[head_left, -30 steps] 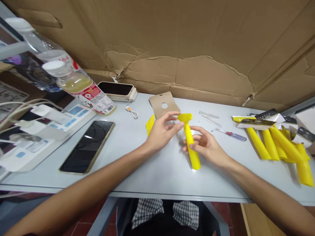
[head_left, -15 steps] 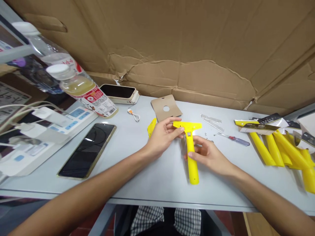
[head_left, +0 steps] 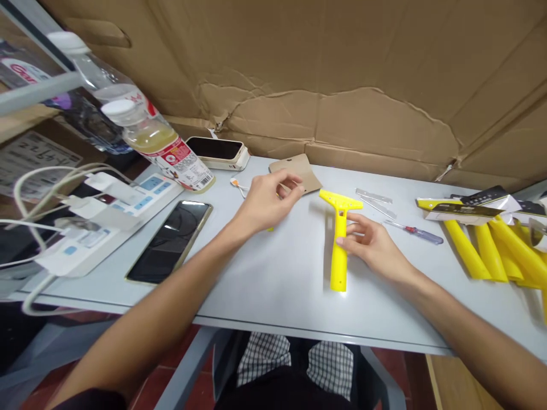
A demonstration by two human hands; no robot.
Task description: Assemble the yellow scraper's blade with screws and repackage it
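Nearest, below the table's edge, black-and-white checked cloth (head_left: 265, 356) covered the person's legs. The pale tabletop (head_left: 277, 290) was smooth and slightly glossy. Over its middle stood out the T-shaped tool (head_left: 339, 250), bright yellow and plastic-looking, with a rounded handle toward the person and a flat, flared head pointing away.

The right hand (head_left: 371, 245) came in from the side, thumb on top of the handle and fingers curled behind it, closed on it just below the head. The left hand (head_left: 269, 199) hung well apart from the tool, half open, fingers loosely bent toward the thumb, with nothing visible in its hold. It hid most of another yellow piece (head_left: 270, 229) and part of a thin brown card (head_left: 299, 166).

Left of the left forearm lay a dark, glossy phone (head_left: 168, 242), with a white power strip (head_left: 57, 259) crowded by plugs and cables beyond. To the right were a screwdriver (head_left: 423, 234) with a translucent handle, thin metal strips (head_left: 374, 196) and a heap of yellow handles (head_left: 468, 250) partly covered by black-and-white packaging (head_left: 461, 212). Farther off leaned a clear bottle (head_left: 179, 159) with a red label; behind everything rose creased, torn cardboard (head_left: 342, 57).
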